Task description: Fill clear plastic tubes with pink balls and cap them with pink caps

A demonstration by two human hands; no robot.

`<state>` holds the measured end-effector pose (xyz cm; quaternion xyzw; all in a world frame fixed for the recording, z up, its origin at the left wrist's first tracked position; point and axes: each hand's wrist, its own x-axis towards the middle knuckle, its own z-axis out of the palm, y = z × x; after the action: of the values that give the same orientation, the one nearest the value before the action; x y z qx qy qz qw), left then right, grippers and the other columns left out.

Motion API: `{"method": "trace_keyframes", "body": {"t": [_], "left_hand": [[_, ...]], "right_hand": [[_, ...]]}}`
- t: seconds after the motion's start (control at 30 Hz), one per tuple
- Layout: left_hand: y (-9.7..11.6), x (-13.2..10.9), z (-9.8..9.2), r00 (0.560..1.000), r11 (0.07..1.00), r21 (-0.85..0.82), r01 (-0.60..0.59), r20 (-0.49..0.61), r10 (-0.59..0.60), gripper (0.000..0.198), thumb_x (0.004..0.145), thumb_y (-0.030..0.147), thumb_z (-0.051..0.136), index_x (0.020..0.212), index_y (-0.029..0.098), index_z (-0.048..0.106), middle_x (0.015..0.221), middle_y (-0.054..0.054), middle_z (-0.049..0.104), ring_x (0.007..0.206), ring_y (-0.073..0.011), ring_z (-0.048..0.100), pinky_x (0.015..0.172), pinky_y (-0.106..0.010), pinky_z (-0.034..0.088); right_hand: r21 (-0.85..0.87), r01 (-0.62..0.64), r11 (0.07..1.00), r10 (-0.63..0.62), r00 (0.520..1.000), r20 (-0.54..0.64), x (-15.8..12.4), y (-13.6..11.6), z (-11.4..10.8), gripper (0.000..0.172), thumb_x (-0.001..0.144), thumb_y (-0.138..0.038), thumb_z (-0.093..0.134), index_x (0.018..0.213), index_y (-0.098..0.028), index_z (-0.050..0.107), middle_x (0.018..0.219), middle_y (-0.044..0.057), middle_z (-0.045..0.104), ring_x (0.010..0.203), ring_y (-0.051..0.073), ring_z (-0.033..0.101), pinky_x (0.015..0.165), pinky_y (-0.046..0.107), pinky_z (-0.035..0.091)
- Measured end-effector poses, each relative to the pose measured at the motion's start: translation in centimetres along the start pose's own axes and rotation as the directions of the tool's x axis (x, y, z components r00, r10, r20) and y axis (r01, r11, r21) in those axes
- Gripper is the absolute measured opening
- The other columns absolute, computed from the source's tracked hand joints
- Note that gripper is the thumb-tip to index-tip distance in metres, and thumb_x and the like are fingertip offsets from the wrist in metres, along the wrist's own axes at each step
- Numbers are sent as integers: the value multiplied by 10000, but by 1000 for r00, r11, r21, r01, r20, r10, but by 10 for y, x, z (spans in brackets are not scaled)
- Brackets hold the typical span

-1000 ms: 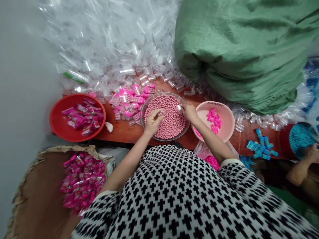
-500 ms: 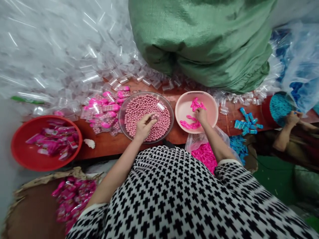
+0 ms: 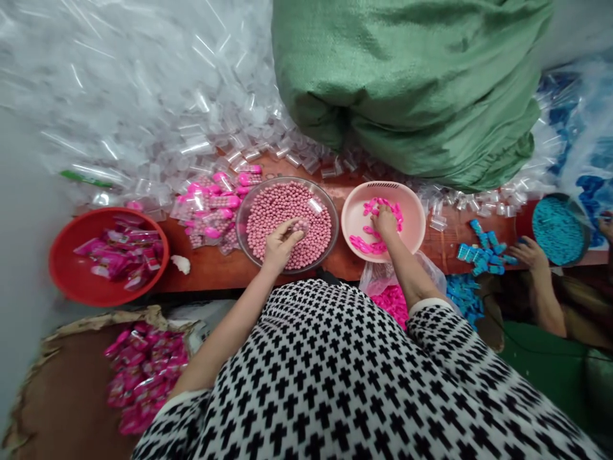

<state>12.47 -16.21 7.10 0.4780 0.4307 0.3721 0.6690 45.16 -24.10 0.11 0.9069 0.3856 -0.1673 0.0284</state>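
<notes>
My left hand (image 3: pixel 282 247) pinches a small clear plastic tube (image 3: pixel 301 227) with pink beads in it. It is over a see-through bowl (image 3: pixel 239 225) filled with pink beads (image 3: pixel 271 207). To the right, my right hand (image 3: pixel 385 225) reaches down into a pale pink basin (image 3: pixel 416 225) holding several bright pink plastic caps (image 3: pixel 364 244). Its fingers are curled down at the caps, and what lies between the fingertips is hidden. Left of the bowl lies a pile of bead-filled tubes with pink caps (image 3: pixel 218 204).
A red basin (image 3: pixel 62 259) of pink packets stands at the left. Behind are heaped clear tubes (image 3: pixel 191 150) and a big green sack (image 3: pixel 407 96). At the right, a co-worker's hand (image 3: pixel 532 254) is near blue capped tubes (image 3: pixel 484 249) and a container of blue beads (image 3: pixel 558 230).
My right hand has shifted slightly within the basin, and the caps there have moved about. My left hand stays over the beads. The co-worker's hand has moved toward the blue tubes; the view has shifted slightly.
</notes>
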Motion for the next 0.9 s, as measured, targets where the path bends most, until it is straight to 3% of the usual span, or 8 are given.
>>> {"method": "trace_keyframes", "body": {"t": [0.23,0.3,0.37,0.43,0.5,0.6,0.73,0.9], "left_hand": [[4,-4,4,997,987,-141,78,19,-76,493,603,420,838,1015,174,720,1005,-73,739,915,-211,694,875,-390,574],[2,-2,2,997,984,-159,75,27,-71,497,609,430,832,1017,170,719,1010,-80,738,935,-222,693,888,-406,566],[1,0,2,997,984,-165,68,50,-61,497,630,451,814,1027,169,718,1024,-84,737,954,-229,690,906,-416,555],[0,1,3,996,986,-157,60,76,-48,492,653,464,795,1037,167,717,1039,-87,735,973,-233,687,922,-418,546],[1,0,5,994,989,-139,48,99,-35,489,680,471,773,1056,162,715,1053,-93,734,992,-237,684,931,-417,540],[3,-1,7,990,997,-78,18,143,-7,484,734,472,727,1105,162,704,1080,-103,728,1016,-242,677,936,-413,533],[3,-2,4,984,990,87,-113,146,100,412,760,438,708,1078,178,724,1111,-96,720,1044,-239,661,966,-402,502],[2,-2,-4,974,956,205,-208,133,184,348,789,414,680,1031,170,739,1054,-91,732,1000,-225,670,932,-364,505]], "right_hand": [[-59,-23,998,30,993,111,-1,-2,-21,362,918,-241,414,1103,-28,641,1093,252,666,1043,306,625,895,386,449],[24,-55,998,53,996,76,-10,2,-32,320,873,-245,471,1023,-46,671,1007,232,692,988,298,645,867,380,469],[251,-61,966,45,997,69,-24,0,-44,290,834,-284,521,967,-80,679,905,178,706,881,266,667,807,367,502],[574,-6,819,-56,994,90,-44,-14,-55,322,803,-369,574,971,-110,665,817,106,694,753,220,671,726,349,532],[811,117,573,-229,973,21,-66,-41,-67,420,760,-457,647,1049,-152,644,807,48,680,684,178,660,694,341,550],[843,395,365,-478,857,-195,-92,-90,-83,456,743,-487,718,1101,-212,655,904,34,697,769,163,654,768,343,546],[653,673,346,-705,646,-292,-105,-132,-95,351,813,-473,680,1055,-219,697,925,43,715,811,169,647,770,311,521],[520,790,325,-794,527,-303,-103,-143,-89,329,875,-483,604,1009,-197,695,894,53,713,780,163,645,734,282,507]]}}
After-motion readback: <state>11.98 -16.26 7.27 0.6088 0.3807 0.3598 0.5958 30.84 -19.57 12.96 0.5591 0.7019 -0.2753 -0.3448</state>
